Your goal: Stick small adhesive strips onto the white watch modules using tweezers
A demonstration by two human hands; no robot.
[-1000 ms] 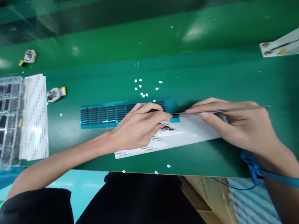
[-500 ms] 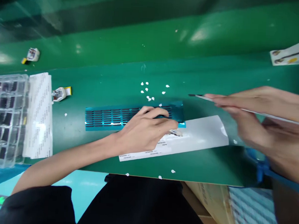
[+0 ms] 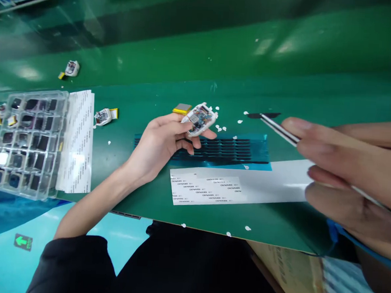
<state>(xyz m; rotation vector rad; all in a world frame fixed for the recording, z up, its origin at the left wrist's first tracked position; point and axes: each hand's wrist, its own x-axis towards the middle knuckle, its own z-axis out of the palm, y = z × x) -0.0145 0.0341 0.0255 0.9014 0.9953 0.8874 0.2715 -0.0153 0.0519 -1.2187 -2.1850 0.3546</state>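
Note:
My left hand is raised above the green mat and pinches a small white electronic unit with a bare circuit board and a yellow battery hanging off it. My right hand, close to the camera, grips metal tweezers; their tips carry a small black strip. Under both hands lies a blue sheet of black strips. In front of it is a white backing sheet with printed labels.
A clear compartment tray with small parts stands at the left beside a white printed sheet. Two more small units lie on the green surface. White paper dots are scattered about. A cardboard box sits below the table edge.
My left hand left the sheets and now holds up a small white unit. My right hand drew the tweezers back, now with a black strip at the tips. The camera shifted left.

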